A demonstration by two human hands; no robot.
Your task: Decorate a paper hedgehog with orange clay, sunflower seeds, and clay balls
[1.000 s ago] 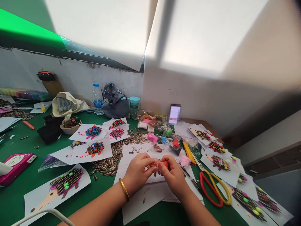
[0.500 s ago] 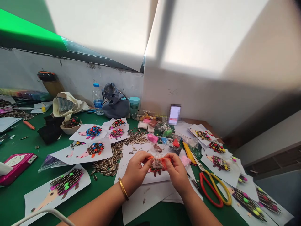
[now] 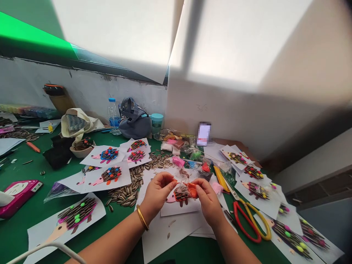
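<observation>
Head view: in the lower middle of the frame, the person's bare left hand (image 3: 158, 192) has thumb and forefinger pinched, apparently on a crinkled clear plastic wrapper (image 3: 183, 190), while the right hand (image 3: 206, 194) is clamped on soft orange clay (image 3: 193, 191) in that wrapper. The hands stand slightly apart, probably so the film stays spread between them and the clay sits within fingertip control. The clay is at the middle of the frame, in front of a white paper card with a pink-faced hedgehog (image 3: 180, 196), perhaps laid there to be close to both hands. Right of it, metal scissors with red and yellow handles (image 3: 242, 201) lie near the right wrist, likely for easy reach. Striped sunflower seeds (image 3: 123, 190) are heaped left of centre, and hedgehog cards flank the work, seemingly spread to avoid crushing. A dark green tabletop (image 3: 115, 220) bears it all. Farther back, upper left of centre, stand a clear blue-capped bottle (image 3: 112, 117) and a grey-blue fabric bag (image 3: 134, 123) against a scuffed whitish wall (image 3: 93, 86); large pale sunlit panels (image 3: 225, 47) fill the top.
</observation>
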